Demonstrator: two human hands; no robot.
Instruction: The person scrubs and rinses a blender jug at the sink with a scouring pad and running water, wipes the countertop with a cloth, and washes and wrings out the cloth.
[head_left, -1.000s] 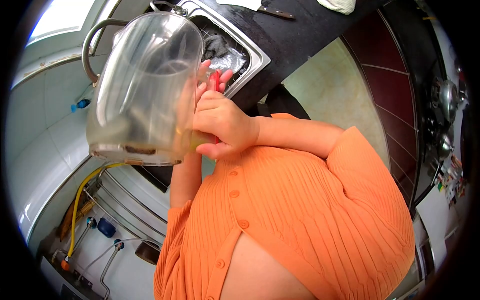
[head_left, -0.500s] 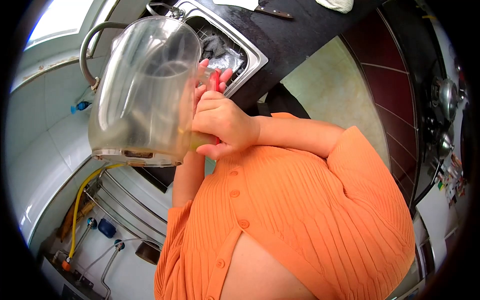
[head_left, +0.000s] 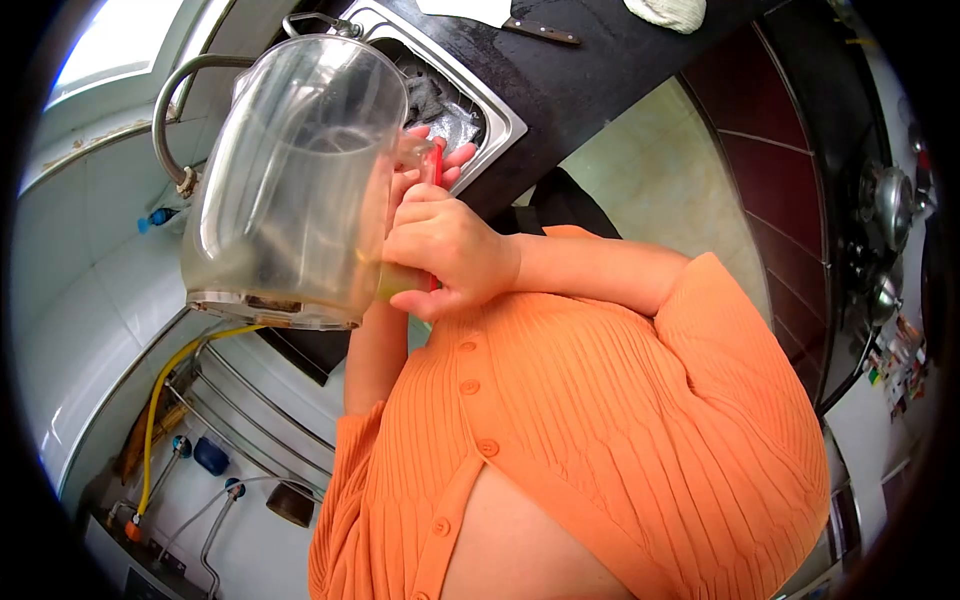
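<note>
A large clear plastic jug (head_left: 290, 190) is held up in front of my chest, its thick rim-like base towards the lower left. A red strip (head_left: 437, 165) runs along its handle. My right hand (head_left: 445, 245) is closed around the handle side, thumb below and fingers curled over it. Beneath that hand shows a yellow-green patch (head_left: 398, 285), too hidden to name. My left hand (head_left: 430, 155) supports the jug from behind; its fingertips stick out past the handle, while the palm is mostly covered. Through the cloudy wall the jug's inside looks bare.
Behind the jug is a steel sink (head_left: 500, 115) with a dark grey cloth (head_left: 425, 100) in it. A knife (head_left: 540, 30) and a white cloth (head_left: 668, 12) lie on the black counter (head_left: 600, 75). A curved tap (head_left: 165, 110) rises beside the jug, and a metal rack (head_left: 265, 400) is at lower left.
The jug has shifted very slightly, and the view has moved a little, so the sink and counter sit slightly further left. Both hands keep their hold.
</note>
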